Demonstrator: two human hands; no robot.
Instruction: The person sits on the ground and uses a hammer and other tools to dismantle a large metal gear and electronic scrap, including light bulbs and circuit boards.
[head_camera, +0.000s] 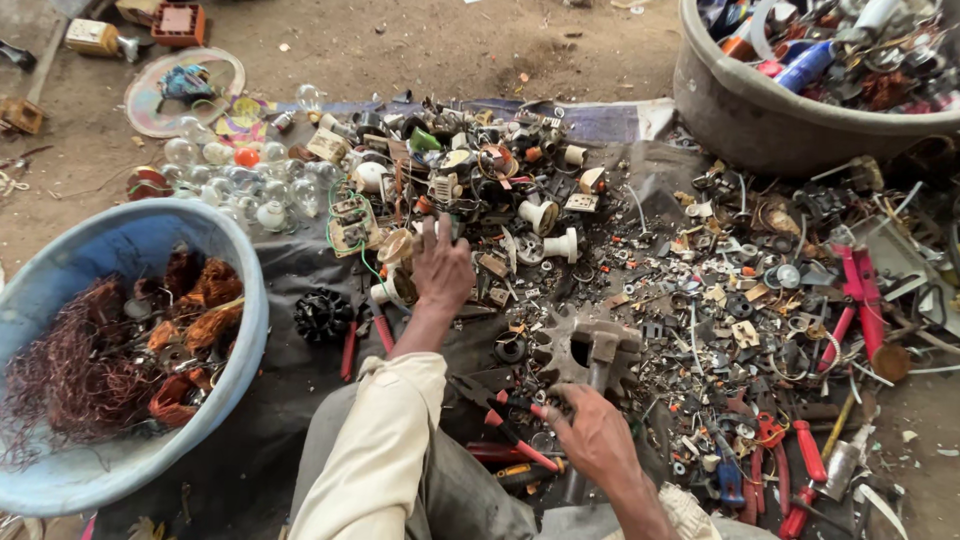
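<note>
Head cam shows your left hand reaching into the scrap pile, fingers curled on small parts, while your right hand grips a hammer handle over the gear on the floor.

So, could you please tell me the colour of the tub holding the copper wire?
Light blue tub, head view.

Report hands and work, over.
Left hand reaching into the scrap pile. Right hand gripping hammer on the toothed metal part. Pliers lie beside it.
</note>
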